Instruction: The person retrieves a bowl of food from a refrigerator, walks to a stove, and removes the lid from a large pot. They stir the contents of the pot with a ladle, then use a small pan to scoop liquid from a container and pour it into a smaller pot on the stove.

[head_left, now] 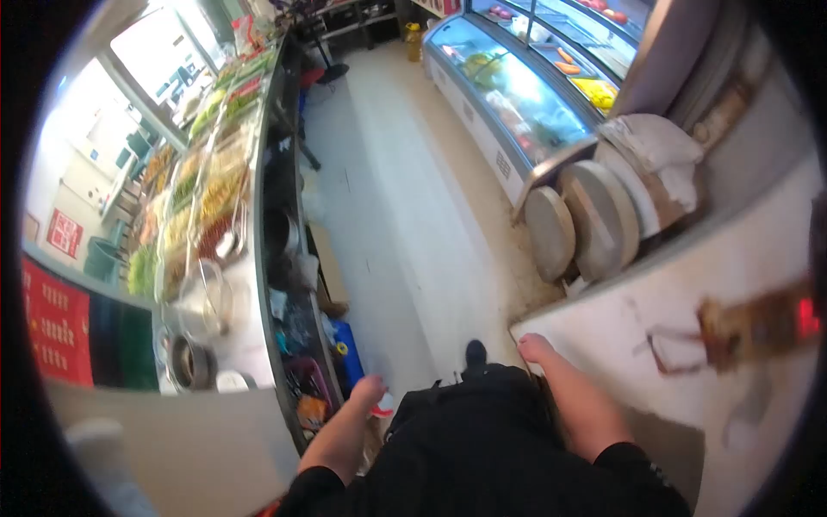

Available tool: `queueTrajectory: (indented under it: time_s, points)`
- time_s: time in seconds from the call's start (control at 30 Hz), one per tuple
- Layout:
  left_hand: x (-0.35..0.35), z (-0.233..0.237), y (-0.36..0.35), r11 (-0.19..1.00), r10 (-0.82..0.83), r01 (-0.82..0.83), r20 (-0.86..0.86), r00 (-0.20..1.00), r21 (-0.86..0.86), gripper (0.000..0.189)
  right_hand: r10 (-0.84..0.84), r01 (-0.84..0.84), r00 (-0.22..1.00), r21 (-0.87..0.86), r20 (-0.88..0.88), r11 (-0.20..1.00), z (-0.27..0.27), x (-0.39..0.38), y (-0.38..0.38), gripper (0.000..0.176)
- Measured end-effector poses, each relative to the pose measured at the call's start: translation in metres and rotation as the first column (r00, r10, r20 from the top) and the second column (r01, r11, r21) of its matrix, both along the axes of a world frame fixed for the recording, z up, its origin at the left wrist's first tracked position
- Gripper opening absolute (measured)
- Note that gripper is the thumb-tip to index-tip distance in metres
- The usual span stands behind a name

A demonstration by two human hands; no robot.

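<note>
My left hand (pixel 369 392) hangs low beside the shelves under the left counter, its fingers small and blurred. Just below it shows a red and white thing (pixel 382 406); I cannot tell whether the hand holds it. My right hand (pixel 535 347) is at the corner of the white worktop (pixel 603 345) on the right, its fingers turned away from view. Between the hands, one dark shoe (pixel 475 351) stands on the pale floor.
A long counter of food trays (pixel 215 189) runs along the left, with a clear bowl (pixel 204 302) and a dark pot (pixel 191 362) nearer. A glass display freezer (pixel 508 95) stands right, with round boards (pixel 599 220) leaning beside it. A blue container (pixel 347 353) edges the walkway.
</note>
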State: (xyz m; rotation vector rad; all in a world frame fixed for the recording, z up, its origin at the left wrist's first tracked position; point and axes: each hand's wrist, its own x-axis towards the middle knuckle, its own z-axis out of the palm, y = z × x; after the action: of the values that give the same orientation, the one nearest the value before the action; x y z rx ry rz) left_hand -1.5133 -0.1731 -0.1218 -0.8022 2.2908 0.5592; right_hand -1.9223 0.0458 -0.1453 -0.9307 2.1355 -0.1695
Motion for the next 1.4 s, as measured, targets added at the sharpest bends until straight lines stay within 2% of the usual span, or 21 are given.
queueTrajectory:
  time_s: [0.03,0.1,0.17,0.23,0.3,0.33,0.37,0.57,0.6,0.67,0.73,0.77,0.8,0.9,0.93,0.97,1.03,1.07,1.1,1.2,1.4]
  points:
    - [0.008,-0.001,-0.015,0.919,-0.394,0.391,0.131,0.910,0.052,0.028,0.113,-0.112,0.994,0.078,-0.006,0.991,-0.002,-0.023,-0.043,0.025]
    - [0.065,-0.088,-0.049,0.997,0.060,-0.063,0.069,0.996,0.054,0.028,0.081,-0.078,0.996,0.086,-0.029,0.993,0.009,-0.063,-0.131,0.025]
    - [-0.005,0.036,-0.060,0.754,0.651,-0.656,-0.162,0.742,0.028,0.027,0.167,-0.167,0.984,-0.003,-0.065,0.986,0.016,-0.095,-0.218,0.026]
    - [0.038,-0.051,-0.097,0.511,0.856,-0.854,-0.149,0.495,0.099,0.025,0.156,-0.154,0.988,-0.088,0.016,0.984,0.037,-0.124,-0.299,0.026]
    - [0.013,-0.036,-0.131,0.375,0.910,-0.895,0.087,0.405,0.241,0.020,0.087,-0.077,0.995,-0.195,0.041,0.978,0.056,-0.146,-0.355,0.025]
    - [-0.001,-0.038,-0.154,0.830,0.512,-0.537,0.175,0.841,0.152,0.018,0.029,-0.006,0.997,-0.298,0.073,0.955,0.058,-0.159,-0.381,0.025]
    - [-0.013,-0.039,-0.182,0.992,-0.065,0.028,0.299,0.952,0.126,0.017,0.013,0.010,0.997,-0.296,0.076,0.955,0.042,-0.173,-0.399,0.025]
    - [-0.181,0.016,-0.420,0.873,-0.471,0.485,0.321,0.821,0.040,0.018,-0.129,0.130,0.991,0.033,-0.031,0.991,-0.012,-0.285,-0.384,0.024]
    - [-0.190,-0.002,-0.475,0.999,0.045,-0.044,0.191,0.981,-0.011,0.019,0.008,-0.006,1.000,0.212,-0.011,0.977,-0.053,-0.314,-0.365,0.026]
    - [-0.262,0.009,-0.577,0.876,0.450,-0.468,-0.155,0.880,-0.115,0.023,-0.047,0.066,0.995,0.240,-0.085,0.968,-0.053,-0.349,-0.341,0.022]
    - [-0.333,0.019,-0.669,0.726,0.667,-0.686,-0.294,0.685,0.051,0.026,-0.221,0.248,0.968,0.330,-0.119,0.911,-0.051,-0.376,-0.342,0.020]
    - [-0.371,0.018,-0.707,0.586,0.802,-0.762,-0.330,0.498,0.276,0.033,0.092,-0.033,0.989,0.429,-0.117,0.903,-0.063,-0.394,-0.343,0.020]
    - [-0.424,0.046,-0.726,0.651,0.743,-0.731,-0.366,0.560,0.205,0.034,0.398,-0.303,0.914,0.517,-0.082,0.800,-0.076,-0.412,-0.346,0.020]
    - [-0.523,0.069,-0.776,0.721,0.663,-0.680,-0.419,0.620,0.134,0.035,0.059,-0.009,0.994,0.463,-0.092,0.886,-0.108,-0.467,-0.376,0.017]
    - [-0.546,0.066,-0.792,0.723,0.658,-0.676,-0.436,0.614,0.139,0.035,-0.665,0.664,0.741,0.249,-0.092,0.705,-0.065,-0.479,-0.408,0.024]
    - [-0.556,0.049,-0.808,0.761,0.621,-0.643,-0.380,0.685,0.085,0.035,-0.678,0.673,0.731,0.251,-0.081,0.695,-0.104,-0.499,-0.413,0.024]
    - [-0.587,0.043,-0.815,0.841,0.529,-0.540,-0.181,0.829,-0.019,0.037,-0.934,0.943,0.332,-0.070,0.135,0.325,-0.187,-0.528,-0.420,0.023]
    - [-0.613,0.066,-0.796,0.885,0.460,-0.462,-0.039,0.887,-0.060,0.038,-0.976,0.992,0.113,0.031,0.189,0.121,-0.085,-0.554,-0.469,0.028]
    - [-0.645,0.090,-0.783,0.929,0.369,-0.365,0.166,0.915,-0.056,0.042,-0.975,0.986,0.145,0.052,0.171,0.156,-0.129,-0.580,-0.463,0.028]
    - [-0.638,0.063,-0.832,0.993,0.022,-0.050,0.254,0.967,0.104,0.042,-0.944,0.964,-0.266,0.042,0.196,-0.263,-0.077,-0.635,-0.500,0.042]
    - [-0.707,0.077,-0.921,0.969,0.244,-0.242,0.274,0.930,-0.044,0.040,-0.659,0.697,-0.698,0.053,0.279,-0.715,-0.163,-0.669,-0.473,0.029]
